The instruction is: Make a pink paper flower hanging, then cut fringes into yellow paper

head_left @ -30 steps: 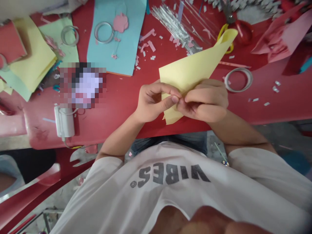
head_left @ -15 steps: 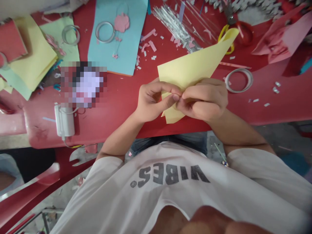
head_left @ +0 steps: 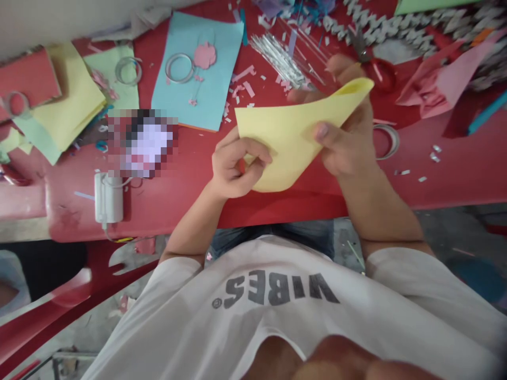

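Red table [head_left: 186, 179], grey floor [head_left: 439, 235]

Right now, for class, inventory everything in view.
Paper: 1, yellow, in hands
Card: 1, blue, far side
Flower: 1, pink, on card
Rings: 4, whitish, across table
Strips: many, silver, far centre
Scissors: 1, red-handled, right
Wrap: 1, pink, right
Notebook: 1, red, left
Sheets: several, yellow and green, left
Scraps: many, pink and white, scattered
Box: 1, white, left
Chair: 1, red, lower left
Table: 1, red, centre
Others: several, unclear, scattered
Shirt: 1, white, bottom
Left hand: 1, bare, paper's left
Right hand: 1, bare, paper's right
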Action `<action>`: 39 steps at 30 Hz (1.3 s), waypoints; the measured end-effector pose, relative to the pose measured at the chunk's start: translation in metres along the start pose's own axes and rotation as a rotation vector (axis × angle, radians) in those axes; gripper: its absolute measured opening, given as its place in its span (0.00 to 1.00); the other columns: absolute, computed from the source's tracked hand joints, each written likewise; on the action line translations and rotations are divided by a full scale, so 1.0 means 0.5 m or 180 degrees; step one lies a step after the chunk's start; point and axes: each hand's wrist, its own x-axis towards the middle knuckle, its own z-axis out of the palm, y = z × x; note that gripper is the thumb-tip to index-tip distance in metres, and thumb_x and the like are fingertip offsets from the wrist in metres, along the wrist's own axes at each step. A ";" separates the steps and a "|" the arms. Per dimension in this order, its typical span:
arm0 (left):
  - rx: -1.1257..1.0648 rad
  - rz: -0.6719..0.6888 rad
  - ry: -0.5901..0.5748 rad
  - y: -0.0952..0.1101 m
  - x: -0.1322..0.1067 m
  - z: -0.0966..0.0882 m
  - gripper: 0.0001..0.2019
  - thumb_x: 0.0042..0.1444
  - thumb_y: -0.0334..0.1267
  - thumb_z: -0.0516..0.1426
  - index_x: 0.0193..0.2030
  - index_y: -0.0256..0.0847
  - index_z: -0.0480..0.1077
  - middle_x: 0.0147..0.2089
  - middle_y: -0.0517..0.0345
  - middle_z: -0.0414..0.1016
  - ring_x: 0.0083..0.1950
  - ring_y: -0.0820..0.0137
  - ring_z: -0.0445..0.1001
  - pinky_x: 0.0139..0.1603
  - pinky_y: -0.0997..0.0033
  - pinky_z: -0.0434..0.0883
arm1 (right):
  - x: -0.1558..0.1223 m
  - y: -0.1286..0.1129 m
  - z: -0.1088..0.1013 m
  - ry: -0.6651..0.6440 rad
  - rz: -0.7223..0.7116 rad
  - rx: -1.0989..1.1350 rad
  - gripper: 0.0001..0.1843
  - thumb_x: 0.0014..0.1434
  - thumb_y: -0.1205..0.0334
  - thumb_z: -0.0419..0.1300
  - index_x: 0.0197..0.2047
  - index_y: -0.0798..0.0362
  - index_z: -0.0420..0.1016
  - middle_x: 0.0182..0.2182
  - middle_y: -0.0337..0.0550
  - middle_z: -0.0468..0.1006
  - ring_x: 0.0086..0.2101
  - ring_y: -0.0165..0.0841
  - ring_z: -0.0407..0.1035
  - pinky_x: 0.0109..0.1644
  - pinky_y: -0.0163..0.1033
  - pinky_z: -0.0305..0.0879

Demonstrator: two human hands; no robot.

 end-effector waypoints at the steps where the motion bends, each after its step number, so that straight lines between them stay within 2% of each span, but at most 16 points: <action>1: 0.0051 0.0008 0.0046 -0.006 -0.006 0.001 0.12 0.76 0.47 0.61 0.42 0.45 0.78 0.36 0.59 0.72 0.33 0.73 0.75 0.35 0.69 0.79 | -0.003 -0.006 0.006 0.0044 -0.0093 0.0084 0.54 0.39 0.18 0.80 0.62 0.36 0.75 0.54 0.42 0.85 0.52 0.48 0.81 0.55 0.56 0.84; 3: 0.0143 -0.0220 0.0234 -0.021 -0.023 0.008 0.13 0.76 0.52 0.62 0.48 0.45 0.76 0.40 0.58 0.71 0.40 0.70 0.79 0.47 0.60 0.84 | -0.016 -0.020 0.020 0.0267 -0.0334 0.0156 0.41 0.42 0.24 0.82 0.48 0.41 0.80 0.39 0.40 0.85 0.38 0.43 0.81 0.46 0.55 0.85; 4: 0.0166 -0.0407 0.0364 -0.030 -0.034 0.015 0.16 0.74 0.56 0.63 0.53 0.46 0.75 0.44 0.57 0.71 0.45 0.67 0.81 0.55 0.53 0.85 | -0.023 -0.027 0.026 0.0410 -0.0380 0.0098 0.36 0.45 0.26 0.82 0.43 0.42 0.80 0.35 0.40 0.84 0.36 0.42 0.80 0.44 0.54 0.85; 5: 0.0175 -0.0575 0.0518 -0.038 -0.044 0.022 0.21 0.73 0.60 0.64 0.60 0.49 0.72 0.48 0.56 0.71 0.51 0.63 0.82 0.61 0.47 0.84 | -0.030 -0.034 0.032 0.0531 -0.0360 -0.0021 0.33 0.48 0.28 0.82 0.41 0.43 0.79 0.33 0.40 0.84 0.36 0.43 0.81 0.45 0.55 0.85; 7: 0.0107 -0.0788 0.0744 -0.053 -0.060 0.038 0.31 0.73 0.65 0.62 0.74 0.57 0.60 0.57 0.54 0.71 0.62 0.59 0.82 0.68 0.42 0.80 | -0.041 -0.041 0.040 0.0673 -0.0267 -0.0285 0.29 0.52 0.32 0.82 0.39 0.43 0.78 0.33 0.40 0.84 0.39 0.45 0.83 0.47 0.56 0.85; 9: 0.0037 -0.0886 0.0812 -0.063 -0.068 0.050 0.36 0.74 0.67 0.59 0.80 0.64 0.49 0.65 0.52 0.70 0.68 0.57 0.80 0.71 0.43 0.78 | -0.048 -0.041 0.045 0.0721 -0.0317 -0.0433 0.27 0.53 0.33 0.82 0.39 0.43 0.78 0.33 0.40 0.84 0.40 0.47 0.84 0.47 0.57 0.86; 10: 0.0037 -0.0925 0.0808 -0.065 -0.069 0.054 0.37 0.75 0.68 0.58 0.81 0.65 0.48 0.68 0.51 0.69 0.69 0.56 0.80 0.71 0.45 0.78 | -0.051 -0.039 0.047 0.0731 -0.0377 -0.0470 0.27 0.53 0.34 0.82 0.39 0.43 0.79 0.34 0.40 0.85 0.40 0.47 0.84 0.46 0.56 0.86; 12: 0.0112 -0.1021 0.0779 -0.065 -0.069 0.055 0.36 0.74 0.69 0.57 0.80 0.64 0.52 0.72 0.51 0.69 0.69 0.55 0.81 0.71 0.48 0.79 | -0.055 -0.033 0.048 0.0731 -0.0466 -0.0539 0.24 0.55 0.37 0.82 0.41 0.43 0.80 0.35 0.41 0.85 0.39 0.46 0.84 0.46 0.56 0.86; 14: 0.0198 -0.1134 0.0762 -0.060 -0.068 0.052 0.32 0.75 0.68 0.56 0.77 0.60 0.59 0.70 0.52 0.72 0.69 0.55 0.82 0.71 0.49 0.80 | -0.060 -0.028 0.048 0.0705 -0.0500 -0.0640 0.23 0.57 0.38 0.81 0.43 0.43 0.81 0.37 0.42 0.86 0.41 0.47 0.85 0.47 0.56 0.87; 17: 0.0256 -0.1219 0.0877 -0.049 -0.065 0.048 0.25 0.78 0.64 0.55 0.71 0.54 0.68 0.60 0.55 0.78 0.68 0.56 0.83 0.72 0.48 0.81 | -0.067 -0.025 0.047 0.0682 -0.0547 -0.0801 0.23 0.57 0.39 0.81 0.45 0.41 0.81 0.40 0.43 0.87 0.43 0.48 0.85 0.49 0.56 0.87; 23: 0.0479 -0.1137 0.1261 -0.029 -0.053 0.049 0.17 0.80 0.57 0.57 0.61 0.50 0.77 0.46 0.60 0.81 0.61 0.60 0.87 0.70 0.49 0.83 | -0.072 -0.029 0.054 0.0617 -0.0701 -0.0900 0.22 0.59 0.37 0.79 0.45 0.41 0.82 0.38 0.43 0.87 0.39 0.47 0.85 0.45 0.56 0.87; 30: 0.0626 -0.1281 0.1358 -0.007 -0.042 0.047 0.18 0.78 0.59 0.59 0.58 0.48 0.79 0.44 0.60 0.84 0.49 0.66 0.88 0.57 0.62 0.87 | -0.074 -0.027 0.058 0.0600 -0.0767 -0.0975 0.22 0.61 0.35 0.77 0.46 0.41 0.83 0.37 0.43 0.88 0.37 0.46 0.86 0.44 0.55 0.87; 34: 0.0586 -0.1170 0.1335 -0.010 -0.043 0.048 0.18 0.79 0.58 0.58 0.58 0.49 0.79 0.44 0.61 0.84 0.49 0.66 0.89 0.59 0.61 0.87 | -0.077 -0.024 0.058 0.0591 -0.0861 -0.0976 0.21 0.61 0.37 0.77 0.48 0.40 0.83 0.38 0.43 0.88 0.39 0.47 0.86 0.46 0.56 0.88; 39: 0.0449 -0.1116 0.1236 -0.024 -0.053 0.052 0.16 0.80 0.57 0.57 0.61 0.50 0.75 0.47 0.61 0.83 0.51 0.66 0.89 0.61 0.59 0.87 | -0.081 -0.017 0.054 0.0619 -0.0768 -0.1128 0.23 0.62 0.36 0.76 0.52 0.39 0.82 0.44 0.44 0.89 0.43 0.48 0.86 0.51 0.57 0.88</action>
